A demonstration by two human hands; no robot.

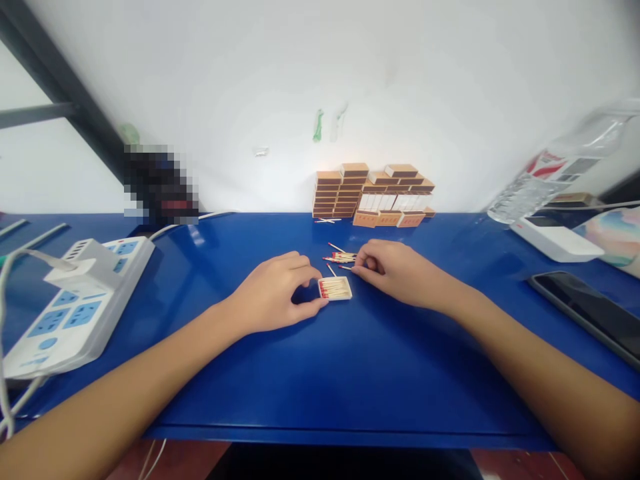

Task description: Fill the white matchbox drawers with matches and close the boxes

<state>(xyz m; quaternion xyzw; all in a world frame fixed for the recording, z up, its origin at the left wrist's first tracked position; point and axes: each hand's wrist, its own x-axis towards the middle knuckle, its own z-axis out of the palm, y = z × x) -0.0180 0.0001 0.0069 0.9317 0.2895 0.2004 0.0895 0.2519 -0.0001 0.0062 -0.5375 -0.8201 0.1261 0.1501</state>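
Note:
A small white matchbox tray (349,296) lies on the blue table, filled with red-headed matches (334,288). My left hand (277,290) grips its left end between thumb and fingers. Just to the right and behind the tray, my right hand (387,267) is closed in a pinch on a single match (346,268), whose red head points left. A loose pile of matches (342,257) lies behind the tray, close to my right fingertips. One more match (331,270) rests by the tray's back edge.
Stacked matchboxes (337,193) stand against the wall, with a few matches (327,221) at their foot. On the left is a power strip (95,313) with cables. A plastic bottle (555,167), a white device (555,240) and a phone (590,310) are on the right.

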